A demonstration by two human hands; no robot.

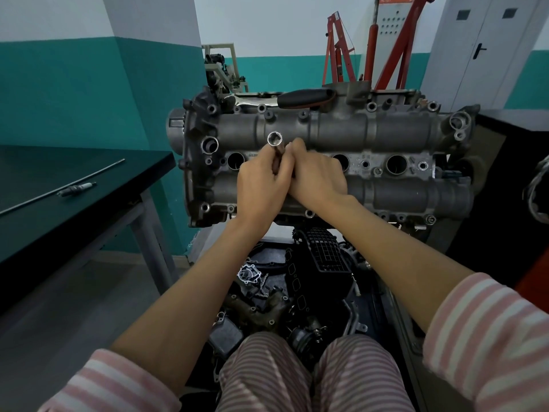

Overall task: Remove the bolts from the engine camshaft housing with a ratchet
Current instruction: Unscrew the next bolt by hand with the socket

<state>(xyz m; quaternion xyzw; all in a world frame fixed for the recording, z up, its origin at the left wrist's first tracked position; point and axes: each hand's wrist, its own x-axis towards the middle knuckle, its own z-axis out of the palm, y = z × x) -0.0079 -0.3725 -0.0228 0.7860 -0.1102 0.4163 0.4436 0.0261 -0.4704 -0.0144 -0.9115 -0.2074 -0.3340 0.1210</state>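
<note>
The grey camshaft housing lies across the middle of the view, with bolts such as one at its far edge and several open round holes along its centre. Over the housing's middle, my left hand grips a long chrome socket whose open end points up toward me. My right hand presses against the left hand, its fingers curled round the socket's lower part, which is hidden. The ratchet, with a black handle and chrome head, lies on the housing's far edge, untouched.
A dark table at left carries a spark plug and a thin rod. Loose engine parts, including a black intake manifold, lie on the floor between my knees. A red engine hoist stands behind the engine.
</note>
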